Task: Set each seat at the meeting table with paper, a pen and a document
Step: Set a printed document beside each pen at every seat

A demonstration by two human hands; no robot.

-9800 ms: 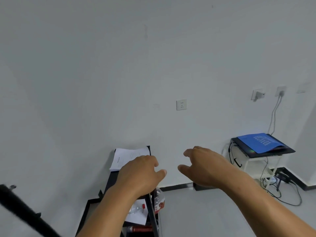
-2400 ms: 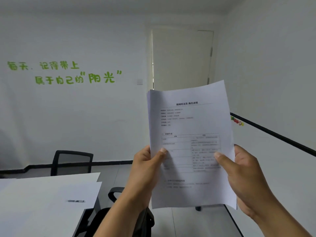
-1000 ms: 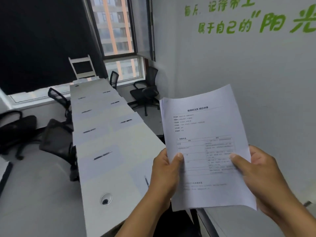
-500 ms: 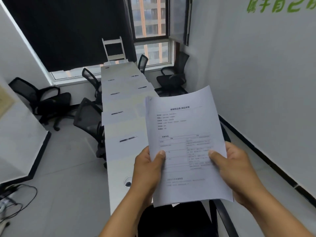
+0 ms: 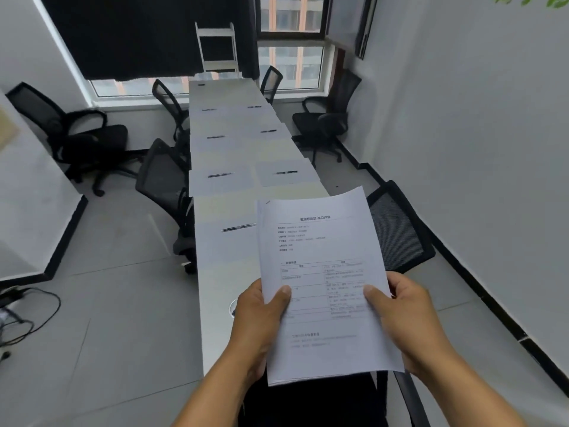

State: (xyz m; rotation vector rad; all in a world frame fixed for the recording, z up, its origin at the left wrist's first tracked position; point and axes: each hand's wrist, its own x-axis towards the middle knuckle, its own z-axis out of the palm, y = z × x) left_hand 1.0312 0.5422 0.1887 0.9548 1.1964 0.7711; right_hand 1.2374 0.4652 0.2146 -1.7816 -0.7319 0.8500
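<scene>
I hold a stack of printed documents (image 5: pixel 323 272) upright in front of me, over the near end of the long white meeting table (image 5: pixel 228 149). My left hand (image 5: pixel 261 315) grips its lower left edge, thumb on the front page. My right hand (image 5: pixel 403 315) grips the lower right edge the same way. Down the table, several seats have a sheet of paper (image 5: pixel 220 183) with a black pen (image 5: pixel 219 175) lying on it. The nearest pen (image 5: pixel 238 228) lies just left of the stack.
Black mesh office chairs stand along both sides, one at the left (image 5: pixel 166 180) and one at the right (image 5: pixel 397 229) of the table. More chairs (image 5: pixel 70 134) sit by the windows. A dark chair back (image 5: pixel 308 402) is right below me. Cables (image 5: pixel 21 315) lie on the left floor.
The view has swung from the wall to face down the length of the table. The stack has dropped a little lower in my hands' grip; both hands keep hold of it.
</scene>
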